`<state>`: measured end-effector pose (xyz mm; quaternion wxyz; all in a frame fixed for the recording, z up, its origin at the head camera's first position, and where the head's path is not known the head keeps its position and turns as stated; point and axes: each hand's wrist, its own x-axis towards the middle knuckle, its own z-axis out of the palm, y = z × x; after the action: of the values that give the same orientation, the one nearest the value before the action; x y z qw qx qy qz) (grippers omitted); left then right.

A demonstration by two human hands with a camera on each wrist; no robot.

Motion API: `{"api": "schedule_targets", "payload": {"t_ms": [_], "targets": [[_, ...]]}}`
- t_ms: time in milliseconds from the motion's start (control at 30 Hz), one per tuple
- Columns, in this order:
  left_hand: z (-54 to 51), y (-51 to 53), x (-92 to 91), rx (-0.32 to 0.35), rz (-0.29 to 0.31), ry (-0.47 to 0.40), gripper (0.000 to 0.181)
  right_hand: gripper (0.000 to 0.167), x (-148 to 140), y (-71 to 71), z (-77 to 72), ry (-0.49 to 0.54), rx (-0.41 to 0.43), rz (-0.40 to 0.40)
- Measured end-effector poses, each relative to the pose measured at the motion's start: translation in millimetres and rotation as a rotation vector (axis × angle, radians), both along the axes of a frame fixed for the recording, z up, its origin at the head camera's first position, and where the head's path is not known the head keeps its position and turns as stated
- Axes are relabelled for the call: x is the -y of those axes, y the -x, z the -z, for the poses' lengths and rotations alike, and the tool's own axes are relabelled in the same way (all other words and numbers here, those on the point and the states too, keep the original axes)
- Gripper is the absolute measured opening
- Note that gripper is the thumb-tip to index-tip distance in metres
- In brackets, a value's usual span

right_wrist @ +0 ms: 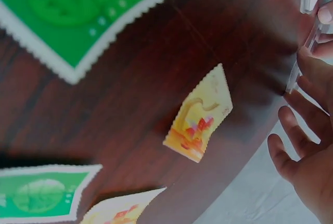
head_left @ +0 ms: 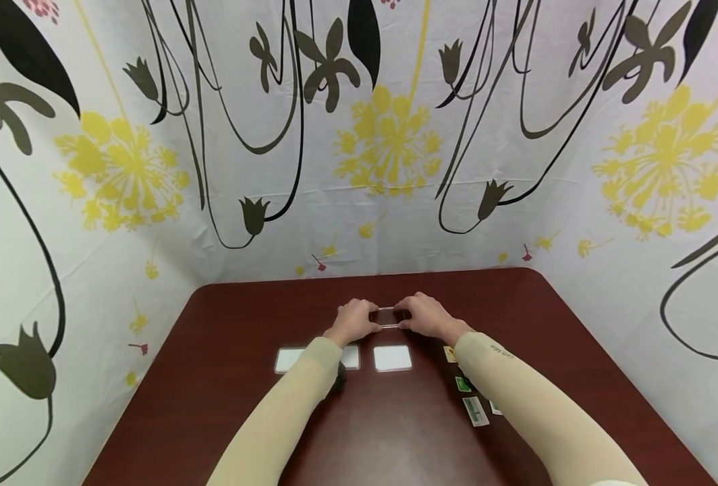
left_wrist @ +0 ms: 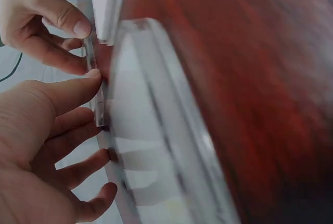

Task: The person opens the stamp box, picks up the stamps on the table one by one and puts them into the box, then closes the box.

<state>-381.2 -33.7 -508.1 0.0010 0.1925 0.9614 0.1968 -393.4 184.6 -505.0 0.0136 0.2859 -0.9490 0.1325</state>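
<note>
red tabletop point(head_left: 389, 422) leaves room beyond clear case point(head_left: 387, 317), edges pinched by left grip point(head_left: 354, 320) and right grip point(head_left: 426, 314).

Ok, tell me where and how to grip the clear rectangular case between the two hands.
I'd pinch the clear rectangular case by its two ends, coming from left and right: it is thin, and the left hand and right hand hold it there, leaving its middle uncovered.

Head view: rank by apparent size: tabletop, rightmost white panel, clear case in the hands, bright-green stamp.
1. Tabletop
2. Rightmost white panel and clear case: unsure; fingers hide the case's ends, and it sits farther away
3. Bright-green stamp
</note>
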Motion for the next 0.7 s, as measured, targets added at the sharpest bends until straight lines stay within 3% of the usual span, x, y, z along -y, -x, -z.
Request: {"api": "schedule_targets", "payload": {"t_ms": [233,700], "targets": [[0.3,-2.1,2.1,-0.033,0.003,0.008,0.048,0.040,0.9,-1.0,1.6,-0.005,-0.026,0.009],[3.2,0.0,3.1,-0.038,-0.005,0.006,0.050,0.041,2.8,-2.3,-0.4,0.005,0.000,0.034]]}}
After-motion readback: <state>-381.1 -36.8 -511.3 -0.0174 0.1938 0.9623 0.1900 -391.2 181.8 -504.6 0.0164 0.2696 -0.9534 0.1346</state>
